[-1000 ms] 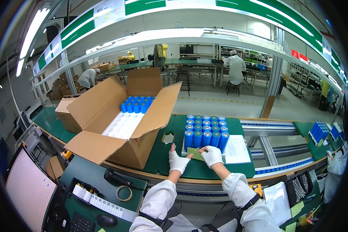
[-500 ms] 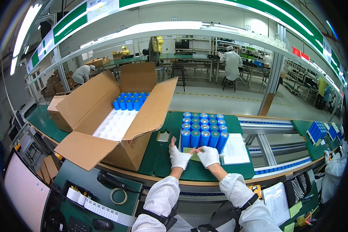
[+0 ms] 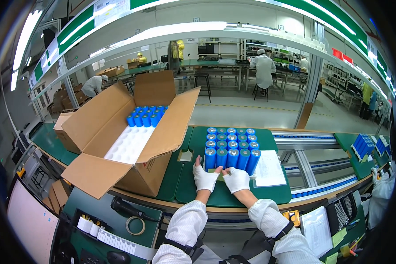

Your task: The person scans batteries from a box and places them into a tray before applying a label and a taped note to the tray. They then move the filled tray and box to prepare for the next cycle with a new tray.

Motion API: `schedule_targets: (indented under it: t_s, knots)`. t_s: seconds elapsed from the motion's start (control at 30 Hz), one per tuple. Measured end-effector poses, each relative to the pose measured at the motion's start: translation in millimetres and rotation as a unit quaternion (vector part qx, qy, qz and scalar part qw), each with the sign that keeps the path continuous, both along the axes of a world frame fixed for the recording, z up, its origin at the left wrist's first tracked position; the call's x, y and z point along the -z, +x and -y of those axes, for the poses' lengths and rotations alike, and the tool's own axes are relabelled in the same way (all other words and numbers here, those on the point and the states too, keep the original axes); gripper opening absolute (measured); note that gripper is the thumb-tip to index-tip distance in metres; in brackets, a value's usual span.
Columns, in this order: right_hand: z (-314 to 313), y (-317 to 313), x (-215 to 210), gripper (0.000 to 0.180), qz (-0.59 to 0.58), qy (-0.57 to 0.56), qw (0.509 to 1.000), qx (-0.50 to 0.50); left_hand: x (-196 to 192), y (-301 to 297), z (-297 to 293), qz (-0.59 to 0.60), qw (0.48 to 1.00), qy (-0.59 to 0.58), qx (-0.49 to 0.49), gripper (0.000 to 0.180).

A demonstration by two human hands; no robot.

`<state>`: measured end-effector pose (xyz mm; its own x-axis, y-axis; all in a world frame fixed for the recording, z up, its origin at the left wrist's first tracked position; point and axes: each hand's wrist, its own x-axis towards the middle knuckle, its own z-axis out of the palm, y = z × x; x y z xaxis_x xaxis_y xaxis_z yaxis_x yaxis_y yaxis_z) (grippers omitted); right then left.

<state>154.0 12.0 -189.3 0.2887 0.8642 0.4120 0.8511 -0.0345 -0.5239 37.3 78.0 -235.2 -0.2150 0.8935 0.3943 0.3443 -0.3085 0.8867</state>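
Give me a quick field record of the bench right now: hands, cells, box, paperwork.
Left hand: white-gloved, at the near left edge of the block of upright blue cylindrical cells
Right hand: white-gloved, at the block's near edge
Cell block: stands on the green bench mat
Open brown cardboard box: left of the block, blue cells at its far end, white moulded tray bare in front
White paper sheet: right of the block

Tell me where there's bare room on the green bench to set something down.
Free: green mat between cardboard box and blue cylinder block, beyond a small card. Crowded: left hand, right hand, paper sheet.
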Motion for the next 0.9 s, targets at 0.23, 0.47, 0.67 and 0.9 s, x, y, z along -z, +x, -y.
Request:
schedule_targets:
  t_s: [0.23,0.47,0.67,0.9]
  knots:
    - [27.6,-6.1,-20.3,0.028,0.105,-0.011,0.994,0.026,-3.4,0.3,5.3,-0.034,0.998,0.032,-0.030,0.105]
    - [78.1,-3.4,-13.6,0.026,0.169,-0.061,0.982,-0.057,-10.3,3.4,8.8,-0.042,0.998,0.006,-0.046,0.106]
    - [103.0,-0.3,-6.1,0.023,0.146,-0.105,0.979,-0.092,-2.6,0.7,6.0,-0.034,0.999,-0.006,-0.041,0.109]
    - [137.9,10.2,-18.4,0.019,0.111,-0.069,0.984,-0.124,2.3,-8.4,7.4,-0.042,0.999,-0.021,-0.014,0.109]
